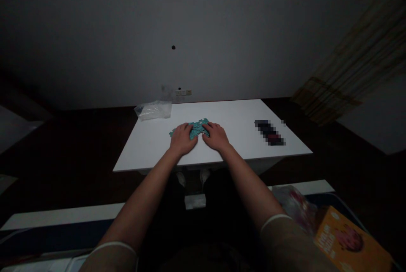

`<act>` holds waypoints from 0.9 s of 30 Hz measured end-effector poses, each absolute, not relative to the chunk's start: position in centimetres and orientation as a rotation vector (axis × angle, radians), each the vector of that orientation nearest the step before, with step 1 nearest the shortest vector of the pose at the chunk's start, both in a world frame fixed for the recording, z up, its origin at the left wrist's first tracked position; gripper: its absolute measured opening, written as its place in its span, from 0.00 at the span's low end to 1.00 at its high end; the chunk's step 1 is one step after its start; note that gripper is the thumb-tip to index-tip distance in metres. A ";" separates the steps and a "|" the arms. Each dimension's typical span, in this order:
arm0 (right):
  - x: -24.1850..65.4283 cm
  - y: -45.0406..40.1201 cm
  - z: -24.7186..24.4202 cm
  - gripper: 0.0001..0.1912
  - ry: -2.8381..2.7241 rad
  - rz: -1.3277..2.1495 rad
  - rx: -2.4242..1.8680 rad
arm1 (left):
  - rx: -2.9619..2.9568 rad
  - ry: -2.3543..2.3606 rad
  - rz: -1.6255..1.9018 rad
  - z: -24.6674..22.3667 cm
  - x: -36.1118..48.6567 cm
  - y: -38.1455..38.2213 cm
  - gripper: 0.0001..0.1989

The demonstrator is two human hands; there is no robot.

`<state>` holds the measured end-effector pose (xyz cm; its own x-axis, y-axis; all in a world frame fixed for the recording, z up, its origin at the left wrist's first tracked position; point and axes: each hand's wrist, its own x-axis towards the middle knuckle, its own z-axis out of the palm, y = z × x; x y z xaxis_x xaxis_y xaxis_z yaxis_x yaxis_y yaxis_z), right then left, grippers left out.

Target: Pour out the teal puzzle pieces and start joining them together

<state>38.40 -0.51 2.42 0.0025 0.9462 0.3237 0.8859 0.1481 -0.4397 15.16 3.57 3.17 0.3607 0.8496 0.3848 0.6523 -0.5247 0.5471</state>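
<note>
Your left hand (183, 140) and right hand (217, 136) are both loosely open, palms down, just kinda cupping the two sides of that heap of small flat teal pieces (198, 128), no real grip. It's sitting around the middle of the white rectangular tabletop (234, 124).

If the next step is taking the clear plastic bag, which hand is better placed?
Probably the left hand: it is nearer the plastic bag at the far left corner of the table. The right hand, at the right of the teal pieces, is farther.
</note>
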 end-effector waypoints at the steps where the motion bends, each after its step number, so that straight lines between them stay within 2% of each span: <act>1: 38.5 -0.5 2.5 0.28 -1.896 0.149 -1.737 | 2.326 1.314 0.890 3.2 15.8 3.6 0.31; 3: 38.8 -0.6 2.6 0.24 -1.879 0.179 -1.724 | 2.312 1.328 0.835 3.1 17.0 3.9 0.35; 5: 39.2 -0.5 2.7 0.23 -1.843 0.218 -1.716 | 2.307 1.363 0.804 3.1 18.2 4.3 0.34; 11: 39.5 -0.3 2.8 0.20 -1.715 0.257 -1.718 | 2.345 1.366 0.791 4.0 20.7 5.4 0.11; 14: 39.5 -0.1 2.7 0.20 -1.638 0.264 -1.710 | 2.349 1.343 0.812 4.6 21.5 5.4 0.05; 27: 39.8 0.7 1.8 0.17 -1.467 0.259 -1.689 | 2.019 1.267 1.297 5.7 18.5 6.4 0.07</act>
<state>39.82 0.69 1.78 0.2869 0.8854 0.3657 0.7068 0.0621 -0.7047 18.55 6.39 5.73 0.1469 0.8619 0.4854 0.4651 -0.4932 0.7351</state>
